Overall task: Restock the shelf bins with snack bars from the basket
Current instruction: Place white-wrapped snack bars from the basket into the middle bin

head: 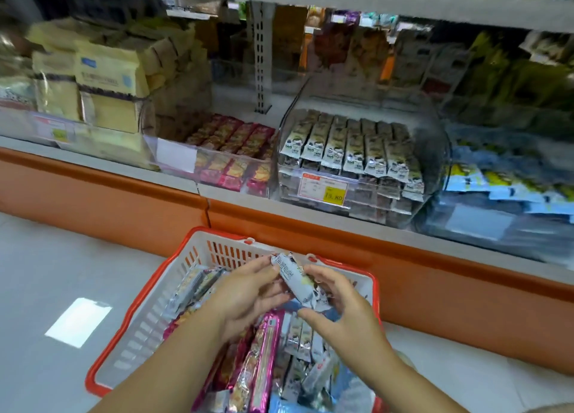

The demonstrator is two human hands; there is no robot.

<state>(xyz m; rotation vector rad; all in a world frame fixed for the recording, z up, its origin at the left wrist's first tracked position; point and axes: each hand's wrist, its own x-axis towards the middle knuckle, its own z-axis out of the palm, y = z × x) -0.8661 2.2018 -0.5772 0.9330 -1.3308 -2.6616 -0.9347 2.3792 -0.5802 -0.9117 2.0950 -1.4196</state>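
White and silver foil wraps the slim snack bar [293, 277] you hold just below the centre of the frame. It is tilted, its upper end pointing to the upper left, and it hangs above the white slotted plastic basket with the red rim [155, 316]. Your left hand [248, 291] comes in from the lower left, and its fingertips [273, 266] pinch that upper end. Your right hand [344, 307] curls round the lower end, forefinger over the top edge and thumb beneath, so the bar lies between the two hands with both touching it. You may have more than one bar in that grip; the blur does not let you tell.

Under your wrists the basket holds long pink-wrapped bars [264, 350] beside more white-wrapped bars [298, 335]. On the grey shelf in the upper half of the frame, a clear curved plastic bin [436, 161] holds rows of similar white bars. Just left of it, a clear bin [223, 170] holds red-wrapped bars.
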